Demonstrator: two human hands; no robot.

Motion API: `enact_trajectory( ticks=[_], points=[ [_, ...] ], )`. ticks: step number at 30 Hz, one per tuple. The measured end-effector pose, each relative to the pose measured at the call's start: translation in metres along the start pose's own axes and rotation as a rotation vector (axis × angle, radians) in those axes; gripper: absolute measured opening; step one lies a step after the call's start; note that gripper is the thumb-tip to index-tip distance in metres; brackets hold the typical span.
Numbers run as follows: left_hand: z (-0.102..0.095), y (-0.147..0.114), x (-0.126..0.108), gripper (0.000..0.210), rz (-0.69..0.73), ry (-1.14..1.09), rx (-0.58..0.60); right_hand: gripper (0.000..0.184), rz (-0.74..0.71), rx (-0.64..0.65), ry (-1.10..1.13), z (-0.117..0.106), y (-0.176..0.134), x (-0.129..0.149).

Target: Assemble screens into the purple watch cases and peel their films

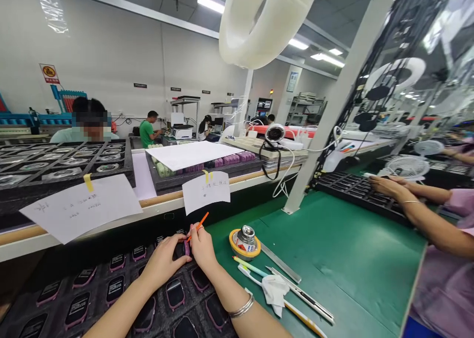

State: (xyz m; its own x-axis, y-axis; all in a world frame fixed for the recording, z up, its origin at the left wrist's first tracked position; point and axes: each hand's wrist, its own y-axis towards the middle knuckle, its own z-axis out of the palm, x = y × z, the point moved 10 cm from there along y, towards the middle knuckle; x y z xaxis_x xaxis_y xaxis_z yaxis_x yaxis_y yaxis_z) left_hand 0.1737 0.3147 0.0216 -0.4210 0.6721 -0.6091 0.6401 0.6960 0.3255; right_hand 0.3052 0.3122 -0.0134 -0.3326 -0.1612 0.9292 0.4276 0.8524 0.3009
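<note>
My left hand grips a smartwatch with a purple case by its edge, above the far end of the black foam tray. My right hand is closed around a thin orange stick, its lower end at the watch's edge; the stick's exact kind is not clear. Beneath my arms the tray holds several more watches, such as one with a dark screen. Some others show white text on their screens. My fingers partly hide the held watch.
On the green mat to the right lie a roll of yellow tape with a metal-topped bottle in it, a steel ruler, a toothbrush, a white cloth and a utility knife. A co-worker's hand works at another black tray.
</note>
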Motion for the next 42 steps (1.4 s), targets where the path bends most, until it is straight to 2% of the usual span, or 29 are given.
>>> enact_trajectory(
  ticks=[11,14,17,22,27,32,39,42],
  points=[
    [0.000,0.001,-0.002,0.051,0.024,0.028,-0.023,0.023,-0.029,0.004,-0.033,0.002,0.002,0.001],
    [-0.002,0.001,-0.005,0.046,0.032,0.067,-0.022,0.023,-0.030,0.004,-0.006,0.002,0.002,0.000],
    [-0.004,0.000,-0.007,0.034,0.036,0.121,-0.018,0.024,-0.017,-0.036,0.044,-0.002,0.002,-0.003],
    [-0.001,0.000,-0.016,0.028,0.076,0.211,0.009,0.028,-0.004,-0.145,0.143,-0.014,0.004,-0.006],
    [0.000,0.022,-0.010,0.037,0.056,0.316,0.000,0.029,-0.012,-0.192,0.198,-0.021,0.006,-0.002],
    [0.004,0.041,0.007,0.032,0.049,0.360,0.068,0.029,0.007,-0.159,0.203,-0.021,0.005,-0.003],
    [0.003,0.027,0.006,0.030,0.064,0.362,0.087,0.029,0.093,-0.048,0.201,-0.010,0.000,-0.013],
    [0.002,0.024,0.007,0.030,0.044,0.362,0.074,0.028,0.151,-0.007,0.205,-0.002,0.007,-0.017]
  ],
)
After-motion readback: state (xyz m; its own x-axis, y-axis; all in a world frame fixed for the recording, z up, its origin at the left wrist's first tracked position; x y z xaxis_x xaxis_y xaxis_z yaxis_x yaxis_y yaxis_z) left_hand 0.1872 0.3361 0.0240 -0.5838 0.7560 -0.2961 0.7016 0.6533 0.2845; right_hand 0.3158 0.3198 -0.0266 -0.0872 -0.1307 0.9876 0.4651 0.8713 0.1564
